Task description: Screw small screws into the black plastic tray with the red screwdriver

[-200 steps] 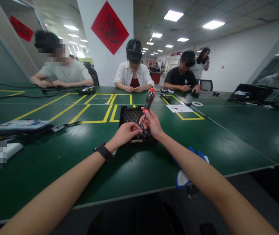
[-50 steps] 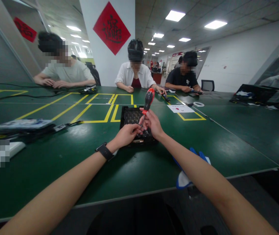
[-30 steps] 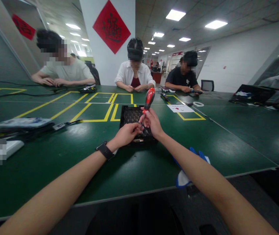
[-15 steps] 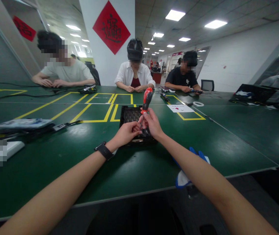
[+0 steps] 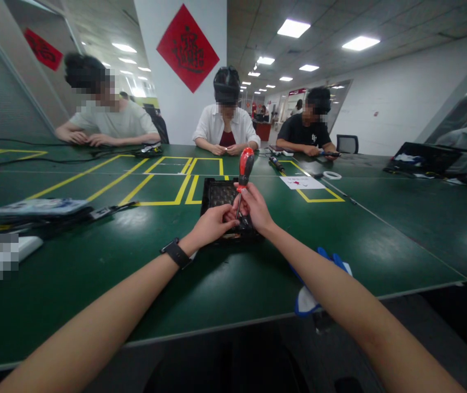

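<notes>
My right hand (image 5: 256, 208) is closed round a screwdriver with a red and black handle (image 5: 245, 165). The handle stands upright and its shaft points down into a black tray (image 5: 216, 192) on the green table. My left hand (image 5: 212, 223) is pinched at the shaft's tip over the tray's near part. What its fingers hold there is too small to make out. A black watch (image 5: 175, 253) sits on my left wrist.
A blue and white glove (image 5: 314, 292) lies at the table's near edge, right of my right arm. Yellow tape lines (image 5: 177, 191) mark boxes behind the tray. Papers and cables (image 5: 41, 208) lie at the left. Three people sit across the table; a white paper (image 5: 301, 182) lies far right.
The screwdriver handle has tipped slightly left and more upright over the last second. Both hands stay at the tray.
</notes>
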Tool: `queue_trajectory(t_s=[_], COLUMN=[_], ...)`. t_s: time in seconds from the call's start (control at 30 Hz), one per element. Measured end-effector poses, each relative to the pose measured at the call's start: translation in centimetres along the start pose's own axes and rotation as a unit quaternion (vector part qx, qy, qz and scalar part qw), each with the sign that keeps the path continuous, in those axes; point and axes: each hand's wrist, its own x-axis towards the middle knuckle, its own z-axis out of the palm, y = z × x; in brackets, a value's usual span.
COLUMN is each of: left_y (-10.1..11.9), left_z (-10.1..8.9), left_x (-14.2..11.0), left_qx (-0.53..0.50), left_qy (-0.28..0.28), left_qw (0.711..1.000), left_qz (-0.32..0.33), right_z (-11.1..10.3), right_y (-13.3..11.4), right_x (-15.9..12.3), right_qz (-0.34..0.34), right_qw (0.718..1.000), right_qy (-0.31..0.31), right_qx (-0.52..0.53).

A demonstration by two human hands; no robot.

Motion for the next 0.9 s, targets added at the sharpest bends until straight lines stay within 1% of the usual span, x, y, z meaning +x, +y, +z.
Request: queue_trajectory(t_s=[0.1, 0.2, 0.37, 0.53, 0.73, 0.9], left_y=[0.07, 0.03, 0.10, 0.24, 0.45, 0.17], left_z=[-0.02, -0.04, -0.26, -0.31, -0.22, -0.15], left_x=[-0.10, -0.13, -0.10, -0.04, -0.12, -0.10], left_qx=[0.052, 0.071, 0.071, 0.044, 0.076, 0.080], left_qy=[0.017, 0.018, 0.000, -0.021, 0.011, 0.009], left_qw=[0.998, 0.997, 0.997, 0.998, 0.997, 0.997], left_qz=[-0.011, -0.007, 0.019, 0.030, 0.007, 0.008], right_z=[0.01, -0.01, -0.08, -0.06, 0.03, 0.03], right_y=[-0.13, -0.09, 0.15, 0.02, -0.12, -0.16], right_x=[-0.02, 0.01, 0.15, 0.07, -0.04, -0.05], right_qz=[-0.005, -0.002, 0.010, 0.017, 0.008, 0.005], right_qw=[1.000, 1.000, 0.999, 0.999, 1.000, 1.000], right_qy=[0.012, 0.015, 0.010, -0.001, 0.015, 0.016], right_qx=[-0.003, 0.008, 0.037, 0.039, 0.017, 0.012])
